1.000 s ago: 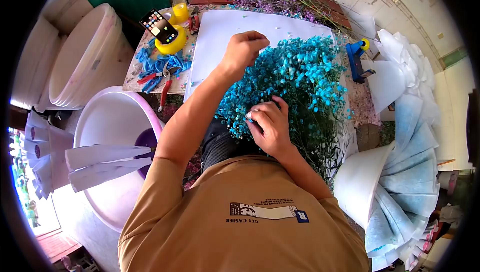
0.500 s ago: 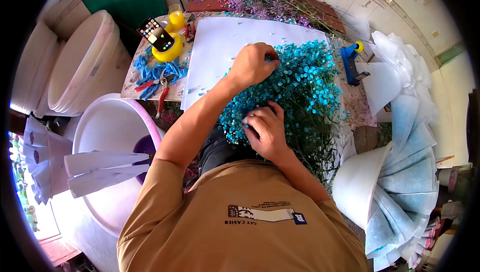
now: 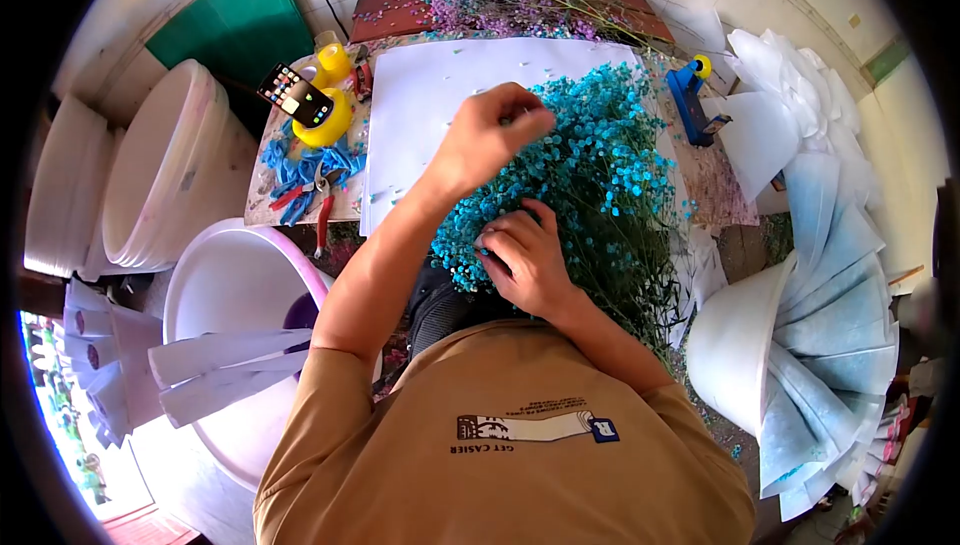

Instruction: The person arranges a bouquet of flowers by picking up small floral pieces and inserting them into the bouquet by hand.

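Note:
A big bunch of blue baby's breath (image 3: pixel 620 160) lies over a white sheet (image 3: pixel 420 95) and the near table edge, its green stems toward the lower right. My left hand (image 3: pixel 492 135) is at the upper left of the bunch, thumb and fingers closed together; whatever is between them is too small to make out. Lower down, my right hand (image 3: pixel 530 260) rests against the near side of the blossoms with its fingers curled in a pinch on the baby's breath. The stems behind that hand are hidden.
A phone (image 3: pixel 298 95) leans on a yellow tape roll (image 3: pixel 328 123). Red-handled pruners (image 3: pixel 324 210) lie by blue strips (image 3: pixel 290 170). Purple flowers (image 3: pixel 500 0) lie behind. A blue tape dispenser (image 3: pixel 688 100) stands right. Buckets (image 3: pixel 235 280) flank me, one with paper wraps (image 3: pixel 820 335).
My left hand has shifted slightly off the blossoms, its fingers still closed. My right hand stays in nearly the same place on the bunch. The whole view has tilted a little.

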